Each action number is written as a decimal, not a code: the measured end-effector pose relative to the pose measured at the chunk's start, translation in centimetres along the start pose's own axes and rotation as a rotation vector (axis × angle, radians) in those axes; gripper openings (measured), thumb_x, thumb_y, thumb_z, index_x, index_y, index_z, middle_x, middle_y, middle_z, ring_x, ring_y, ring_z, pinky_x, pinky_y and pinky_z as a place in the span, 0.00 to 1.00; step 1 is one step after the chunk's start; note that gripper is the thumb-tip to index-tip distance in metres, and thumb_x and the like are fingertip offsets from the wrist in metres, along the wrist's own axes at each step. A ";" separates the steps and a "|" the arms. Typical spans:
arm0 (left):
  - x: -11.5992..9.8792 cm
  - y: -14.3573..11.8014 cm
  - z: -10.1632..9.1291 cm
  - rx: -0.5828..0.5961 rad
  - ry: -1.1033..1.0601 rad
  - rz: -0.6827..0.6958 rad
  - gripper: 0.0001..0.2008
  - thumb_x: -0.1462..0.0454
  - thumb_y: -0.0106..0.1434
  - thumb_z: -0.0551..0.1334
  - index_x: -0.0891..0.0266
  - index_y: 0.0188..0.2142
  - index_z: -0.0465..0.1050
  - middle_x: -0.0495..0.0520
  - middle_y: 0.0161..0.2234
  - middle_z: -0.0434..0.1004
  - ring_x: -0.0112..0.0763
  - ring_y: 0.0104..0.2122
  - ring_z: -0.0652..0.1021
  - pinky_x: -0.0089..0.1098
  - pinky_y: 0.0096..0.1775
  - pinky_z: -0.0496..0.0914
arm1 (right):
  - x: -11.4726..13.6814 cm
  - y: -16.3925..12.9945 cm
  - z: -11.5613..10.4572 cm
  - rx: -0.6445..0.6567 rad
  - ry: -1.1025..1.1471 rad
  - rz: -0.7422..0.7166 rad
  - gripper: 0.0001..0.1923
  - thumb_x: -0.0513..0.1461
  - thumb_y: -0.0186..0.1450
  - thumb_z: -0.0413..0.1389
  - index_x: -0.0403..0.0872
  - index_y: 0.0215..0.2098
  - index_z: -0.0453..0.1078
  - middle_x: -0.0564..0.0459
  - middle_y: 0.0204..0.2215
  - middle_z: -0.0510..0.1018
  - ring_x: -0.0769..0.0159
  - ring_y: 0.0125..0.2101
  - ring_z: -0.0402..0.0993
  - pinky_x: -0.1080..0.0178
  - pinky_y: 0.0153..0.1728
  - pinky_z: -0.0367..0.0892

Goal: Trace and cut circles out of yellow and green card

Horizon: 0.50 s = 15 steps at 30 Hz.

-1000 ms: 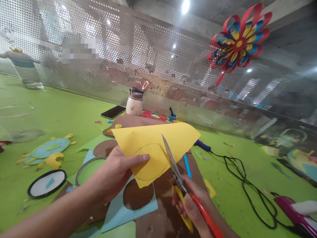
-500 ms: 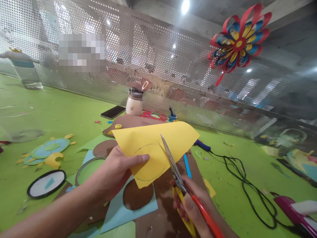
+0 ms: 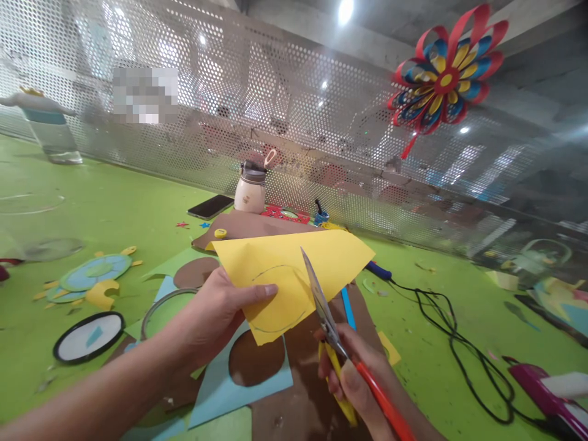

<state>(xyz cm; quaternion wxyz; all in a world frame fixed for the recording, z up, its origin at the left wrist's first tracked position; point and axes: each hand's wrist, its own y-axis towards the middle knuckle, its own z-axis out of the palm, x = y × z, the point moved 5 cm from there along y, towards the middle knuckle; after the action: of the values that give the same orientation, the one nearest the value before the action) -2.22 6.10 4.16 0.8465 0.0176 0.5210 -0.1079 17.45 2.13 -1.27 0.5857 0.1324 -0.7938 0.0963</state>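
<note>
My left hand (image 3: pixel 219 309) pinches the lower left edge of a yellow paper sheet (image 3: pixel 280 269) held up over the table, thumb on top. A circle is drawn in pencil on the sheet. My right hand (image 3: pixel 351 376) grips scissors (image 3: pixel 324 309) with red and yellow handles; their blades reach into the sheet's right side, along the drawn circle. Under the sheet lie brown paper (image 3: pixel 312 392) and a light blue sheet (image 3: pixel 215 392) with a round hole cut in it.
On the green table (image 3: pixel 114 208) are a phone (image 3: pixel 210 207), a cream flask (image 3: pixel 250 187), a paper turtle (image 3: pixel 89 275), a black-rimmed disc (image 3: pixel 89 337), a blue pen (image 3: pixel 348 306), a black cable (image 3: pixel 459 349) and a pink tool (image 3: pixel 542 392). A perforated metal screen (image 3: pixel 285 116) carries a paper flower (image 3: pixel 445 76).
Hardly anything differs. The scissor blades have shifted slightly along the drawn circle, and the yellow sheet has stayed in my left hand.
</note>
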 end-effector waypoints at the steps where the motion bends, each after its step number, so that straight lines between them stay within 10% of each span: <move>1: 0.0 0.0 0.1 -0.007 -0.005 0.001 0.19 0.69 0.51 0.70 0.61 0.44 0.79 0.61 0.42 0.83 0.48 0.38 0.82 0.36 0.37 0.78 | 0.1 0.0 0.0 0.001 0.004 0.002 0.34 0.65 0.59 0.49 0.47 0.46 0.67 0.56 0.23 0.66 0.70 0.20 0.63 0.66 0.22 0.64; 15: 0.6 0.1 -0.5 0.044 -0.016 -0.020 0.20 0.69 0.53 0.70 0.62 0.47 0.77 0.61 0.43 0.82 0.46 0.38 0.82 0.36 0.39 0.77 | 0.2 -0.2 0.1 0.003 -0.027 0.042 0.33 0.65 0.60 0.48 0.48 0.45 0.67 0.59 0.20 0.62 0.70 0.18 0.61 0.67 0.20 0.61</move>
<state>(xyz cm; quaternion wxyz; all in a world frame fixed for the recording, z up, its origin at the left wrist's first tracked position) -2.36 6.21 3.41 0.8491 0.0302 0.5117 -0.1278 17.35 1.91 -1.07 0.5726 0.1181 -0.8040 0.1080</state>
